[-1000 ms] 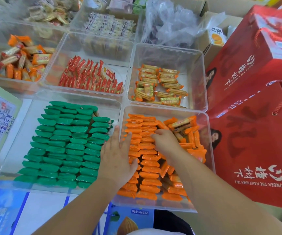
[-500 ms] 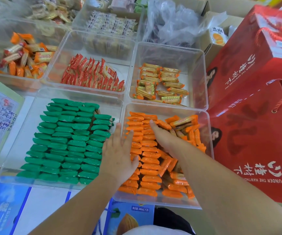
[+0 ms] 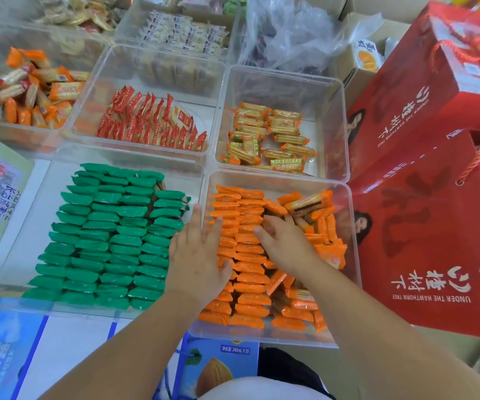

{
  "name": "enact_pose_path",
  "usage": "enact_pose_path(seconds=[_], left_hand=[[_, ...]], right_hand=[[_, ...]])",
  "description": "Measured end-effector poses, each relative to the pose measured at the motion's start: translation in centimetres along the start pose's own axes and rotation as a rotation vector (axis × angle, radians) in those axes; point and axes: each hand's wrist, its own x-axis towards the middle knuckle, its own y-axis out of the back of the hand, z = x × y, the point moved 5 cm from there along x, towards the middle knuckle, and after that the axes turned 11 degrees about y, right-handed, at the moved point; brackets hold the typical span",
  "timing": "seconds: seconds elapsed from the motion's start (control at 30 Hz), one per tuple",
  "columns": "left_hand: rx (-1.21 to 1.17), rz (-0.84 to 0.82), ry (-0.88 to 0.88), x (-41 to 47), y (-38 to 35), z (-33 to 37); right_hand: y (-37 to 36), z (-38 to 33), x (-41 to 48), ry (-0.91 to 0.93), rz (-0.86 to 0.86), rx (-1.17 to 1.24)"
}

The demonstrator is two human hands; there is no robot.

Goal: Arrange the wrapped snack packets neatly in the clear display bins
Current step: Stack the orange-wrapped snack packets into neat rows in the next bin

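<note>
**A:** Red cardboard gift boxes [image 3: 435, 116] with rope handles are stacked on the right, and further clear bins [image 3: 157, 62] of mixed wrapped biscuits sit at the back.

**B:** And nearer?

**A:** Two clear plastic display bins sit side by side. The left bin [image 3: 123, 155] holds green wrapped snack packets [image 3: 103, 241] in tidy rows. The right bin [image 3: 279, 179] holds orange wrapped snack packets [image 3: 250, 281], with neat columns on its left and a loose jumble on its right.

**B:** The hands?

**A:** The left hand [image 3: 198, 255] lies flat on the leftmost orange column, fingers [image 3: 196, 216] straight, by the wall between the bins. The right hand [image 3: 286, 245] reaches into the middle of the right bin. Its fingers [image 3: 267, 220] bend down beside the jumble, and I cannot tell whether they pinch a packet.
</note>
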Motion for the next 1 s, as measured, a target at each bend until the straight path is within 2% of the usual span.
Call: enact_pose_path(seconds=[0.07, 0.13, 0.4, 0.5, 0.67, 0.77, 0.9, 1.0], left_hand=[[0.004, -0.008, 0.007, 0.0, 0.1, 0.0], [0.023, -0.004, 0.005, 0.0, 0.4, 0.1], [0.038, 0.068, -0.259, -2.3, 2.2, 2.1], [-0.036, -0.063, -0.324, -4.5, 1.9, 3.8], [-0.009, -0.321, -0.387, -8.1, -0.4, 4.4], [-0.107, -0.353, -0.341, -9.7, -0.7, 2.9], [-0.053, -0.390, -0.289, -10.2, -0.9, 2.3], [-0.044, -0.404, -0.230, -10.2, -0.9, 2.6]], right_hand=[[1.7, -0.6, -2.8, 0.129, 0.097, -0.101], [2.7, -0.5, -5.9, 0.177, 0.107, -0.189], [3.6, 3.5, -13.8, -0.004, -0.185, -0.505], [3.5, 4.3, -14.4, 0.008, -0.215, -0.487], [2.9, 4.5, -13.3, 0.044, -0.246, -0.409], [2.7, 4.1, -12.0, 0.120, -0.304, -0.546], [2.2, 3.7, -10.8, 0.271, -0.337, -0.800], [1.9, 4.2, -10.9, 0.316, -0.351, -0.845]])
